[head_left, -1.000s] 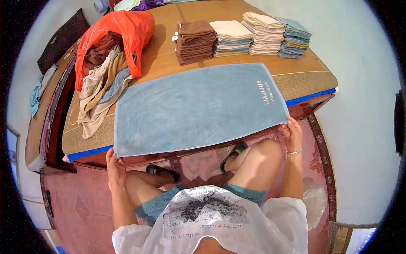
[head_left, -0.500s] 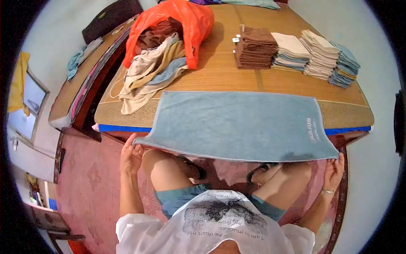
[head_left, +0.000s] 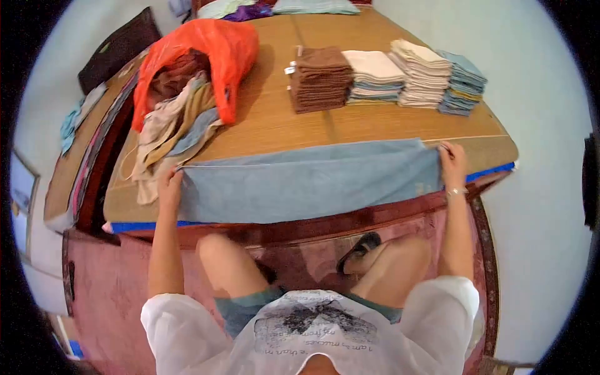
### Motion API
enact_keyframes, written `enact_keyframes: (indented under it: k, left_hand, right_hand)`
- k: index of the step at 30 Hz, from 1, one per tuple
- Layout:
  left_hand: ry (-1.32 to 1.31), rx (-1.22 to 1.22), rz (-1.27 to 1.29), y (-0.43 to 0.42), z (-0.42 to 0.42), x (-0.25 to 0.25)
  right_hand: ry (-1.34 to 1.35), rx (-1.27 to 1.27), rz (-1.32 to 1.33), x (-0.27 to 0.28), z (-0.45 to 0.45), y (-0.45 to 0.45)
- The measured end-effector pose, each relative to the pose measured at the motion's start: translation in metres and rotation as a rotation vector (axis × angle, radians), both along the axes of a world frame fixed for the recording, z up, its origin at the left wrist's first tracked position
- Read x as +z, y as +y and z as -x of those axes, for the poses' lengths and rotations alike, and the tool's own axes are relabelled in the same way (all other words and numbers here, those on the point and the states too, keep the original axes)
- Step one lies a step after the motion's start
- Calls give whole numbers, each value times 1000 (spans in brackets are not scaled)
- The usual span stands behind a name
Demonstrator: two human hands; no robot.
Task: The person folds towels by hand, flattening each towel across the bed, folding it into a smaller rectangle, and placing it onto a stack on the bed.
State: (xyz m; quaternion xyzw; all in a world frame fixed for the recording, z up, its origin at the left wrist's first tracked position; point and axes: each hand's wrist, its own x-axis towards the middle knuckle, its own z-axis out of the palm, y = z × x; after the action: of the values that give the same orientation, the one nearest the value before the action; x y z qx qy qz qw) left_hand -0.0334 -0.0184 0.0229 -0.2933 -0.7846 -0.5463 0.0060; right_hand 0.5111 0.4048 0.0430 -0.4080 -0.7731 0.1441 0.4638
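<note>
I watch through the one camera on the person's head, which looks forward and steeply down, so the white shirt (head_left: 306, 347) sits closest to me along the bottom edge and reads upside down. From there my view runs out over the knees to the left hand (head_left: 169, 187), the right hand (head_left: 454, 165) and the blue towel (head_left: 312, 187) near the middle, then on across the bed (head_left: 375, 37) to its far end at the top. The lens is wide and round, bending the pink floor (head_left: 112, 300) and pale wall (head_left: 537, 187) towards black corners.
</note>
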Motion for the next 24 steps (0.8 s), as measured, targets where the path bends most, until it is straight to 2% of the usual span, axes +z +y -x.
enact_keyframes:
  k: [2,4,5,7,8,10,11,15,17,20,24]
  left_hand:
    - [28,1,8,13,23,-21]
    - [59,22,18,25,24,-29]
    - [103,49,110,29,16,-25]
    - [240,98,212,37,-11,-11]
    - [236,95,215,38,-7,-19]
    - [470,104,146,39,1,-30]
    - [504,72,169,36,2,-28]
    - [338,49,123,43,-19,-10]
    - [238,121,196,43,-19,-11]
    - [264,89,151,41,-16,-14]
    - [260,113,100,47,-25,-13]
  right_hand:
    - [92,27,-82,-22,20,28]
    - [-118,-11,-140,-26,34,40]
    - [-121,-19,-142,-31,40,42]
    - [-220,-80,227,-40,52,45]
    - [-225,-82,230,-44,54,46]
    - [-293,-174,36,-52,57,45]
    - [-299,-173,40,-54,58,46]
    - [-279,-253,130,-56,59,44]
    - [-297,-252,134,-56,58,43]
    - [-407,-373,-13,-63,63,43]
    - [-498,-333,-27,-57,62,36]
